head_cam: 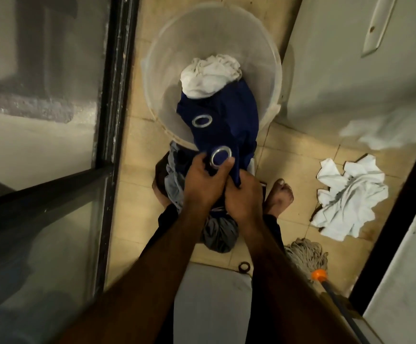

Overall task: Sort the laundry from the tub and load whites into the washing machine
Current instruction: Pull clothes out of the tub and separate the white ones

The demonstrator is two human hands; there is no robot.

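- Clear round plastic tub [172,45] sits on beige tiled floor [137,199], centre-top of view, btwn dark-framed glass door [117,95] on L & tall white appliance [351,58] on R. Can't tell if that's the washer.
- In tub: crumpled white cloth [209,75] at far side, lying partly on top of navy blue cloth [227,108].
- Navy blue cloth has metal eyelet rings [202,121]. It runs from inside tub, over near rim, to both hands. Two rings show: one over the tub, one at the hands.
- Left hand [202,182]: fingers curled round navy blue cloth, thumb & fingertips right at the nearer ring.
- Right hand [244,199]: closed tight on a fold of same cloth, just beside & touching left hand.
- Under hands: pile of grey garments [219,237] on floor, just in front of tub.
- White crumpled garment [348,197] lies spread on floor to R, well apart from tub.
- Blurred white fabric [388,130] at appliance's lower edge, too smeared to tell more.
- Bare foot [280,194] on floor, just R of right hand.
- String mop w/ orange collar [306,254] lower R, handle running out of frame.
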